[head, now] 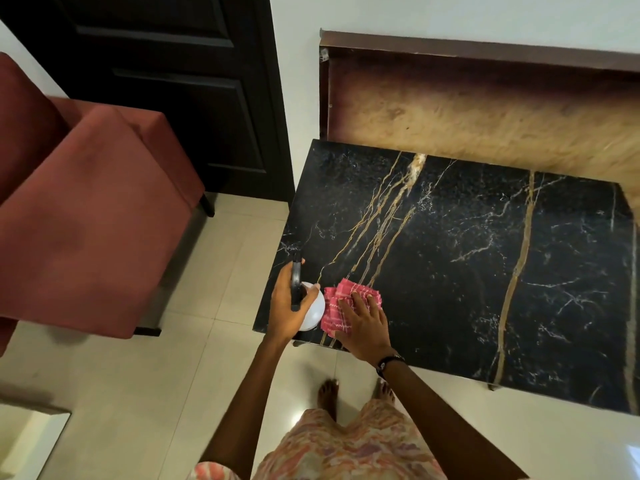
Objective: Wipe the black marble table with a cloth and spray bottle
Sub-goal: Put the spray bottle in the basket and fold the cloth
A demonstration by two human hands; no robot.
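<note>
The black marble table (467, 271) with gold and white veins fills the right half of the view. My left hand (285, 306) grips a white spray bottle (313, 315) with a black trigger head, held over the table's near left corner. Right beside it lies a folded pink checked cloth (337, 308) on the marble. My right hand (363, 327) rests flat on the cloth, fingers spread and pressing it down.
A red upholstered chair (86, 209) stands to the left on the pale tiled floor (138, 393). A dark door (180, 81) is behind it. A brown wooden panel (485, 116) rises along the wall behind the table. My bare feet stand at the table's front edge.
</note>
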